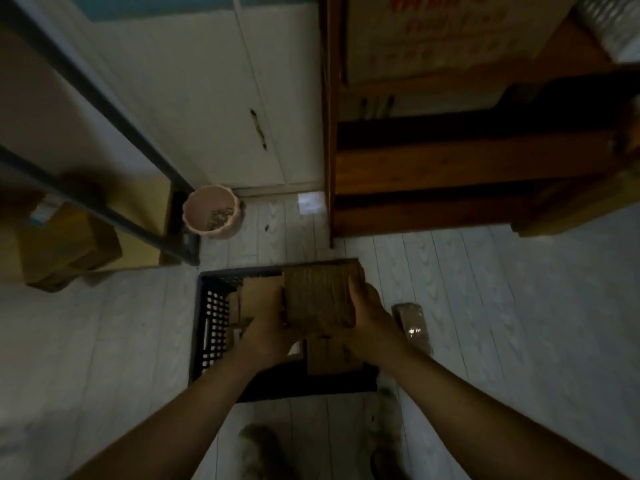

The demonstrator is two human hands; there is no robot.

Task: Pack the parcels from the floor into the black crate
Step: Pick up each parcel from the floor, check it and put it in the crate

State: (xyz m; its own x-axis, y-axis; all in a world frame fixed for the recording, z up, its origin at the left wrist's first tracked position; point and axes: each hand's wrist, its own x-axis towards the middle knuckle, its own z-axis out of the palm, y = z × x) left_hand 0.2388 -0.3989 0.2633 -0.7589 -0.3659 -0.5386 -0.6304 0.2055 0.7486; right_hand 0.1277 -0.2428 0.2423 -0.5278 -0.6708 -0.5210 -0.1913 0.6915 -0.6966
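**A:** A dim room with a pale plank floor [502, 306]. The black crate [211, 327] sits on it between a metal rack [104, 209] and wooden shelves [450, 161]. What might go wrong here?

**B:** The held parcel [322, 296] hangs over the crate's far right corner. The left hand [266, 327] and right hand [370, 317] each grip a side, fingers [356, 289] curled round its edges. Its far edge looks to overlap the rim, so I reckon it could catch there or settle tilted on the boxes beneath.

**A:** How many of each?

**B:** One crate and one parcel in the hands. Inside there are at least two: a left packed parcel [258, 292] and a near packed parcel [329, 360]. More may be hidden. One floor parcel [410, 323] lies just beside the crate's right side, not yet packed.
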